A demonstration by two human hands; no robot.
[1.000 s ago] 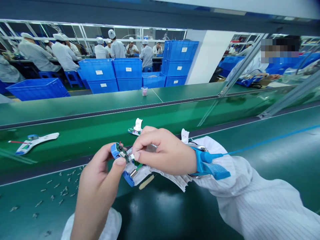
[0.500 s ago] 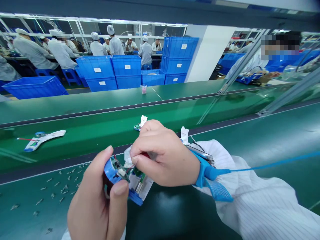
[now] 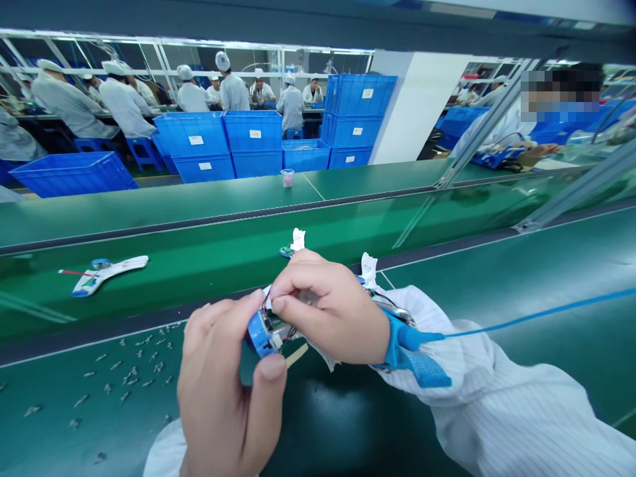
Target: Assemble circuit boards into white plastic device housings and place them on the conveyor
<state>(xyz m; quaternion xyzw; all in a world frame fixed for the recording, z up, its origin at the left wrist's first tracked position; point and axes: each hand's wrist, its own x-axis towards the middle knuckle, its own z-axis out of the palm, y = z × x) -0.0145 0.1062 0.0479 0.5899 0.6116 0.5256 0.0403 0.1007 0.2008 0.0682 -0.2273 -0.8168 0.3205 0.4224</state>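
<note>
My left hand [image 3: 223,381] grips a blue plastic housing [image 3: 259,333] from below, with its thumb across the near side. A small circuit board [image 3: 271,324] with thin red and black wires sits in the housing. My right hand [image 3: 322,311] pinches the top of the same assembly, and its fingers hide part of the board. A thin wooden stick [image 3: 297,356] pokes out beneath the assembly. A blue wrist strap [image 3: 412,351] circles my right wrist, with its blue cord running off to the right.
On the green belt, a white strip with blue parts [image 3: 106,273] and a small board with a white tag [image 3: 293,244] lie beyond my hands. Several small metal parts [image 3: 126,374] are scattered on the green bench. Co-workers in white sit behind stacked blue crates [image 3: 358,96].
My hands and the blue housing have shifted right, and the housing has turned. The white strip and tagged board on the belt have moved right.
</note>
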